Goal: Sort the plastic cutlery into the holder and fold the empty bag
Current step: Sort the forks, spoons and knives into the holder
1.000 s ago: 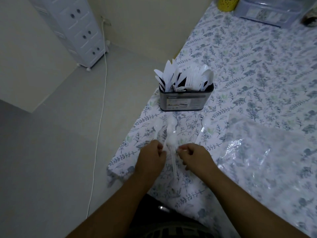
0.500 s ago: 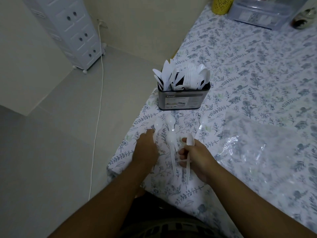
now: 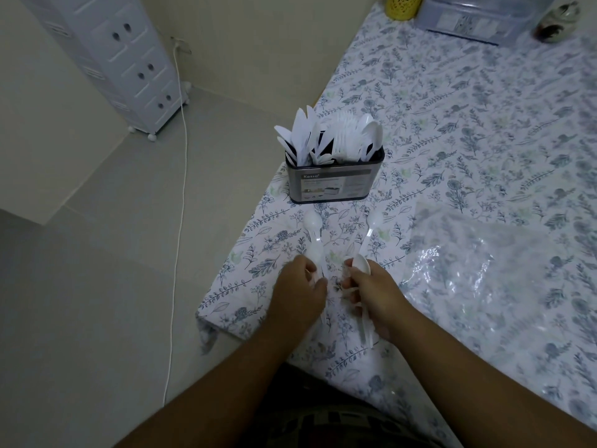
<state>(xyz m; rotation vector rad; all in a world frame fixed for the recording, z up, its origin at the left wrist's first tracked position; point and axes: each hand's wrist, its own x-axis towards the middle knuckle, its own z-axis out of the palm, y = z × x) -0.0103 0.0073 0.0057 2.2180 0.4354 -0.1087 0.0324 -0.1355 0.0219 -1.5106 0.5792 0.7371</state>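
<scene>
Spoons gripped in right hand, gathered for one trip to holder. Left hand pinches spoon handle on tablecloth. Bag left flat, for folding last.

We see a dim picture with a gray-green tint, and no strong shadows fall anywhere. Small bright spots of glare shine on the crinkly clear bag. The white cutlery in the holder looks the brightest. Our arms at the bottom look dark and a bit soft. Straight lines bend near the edges, like the drawer tower.
</scene>
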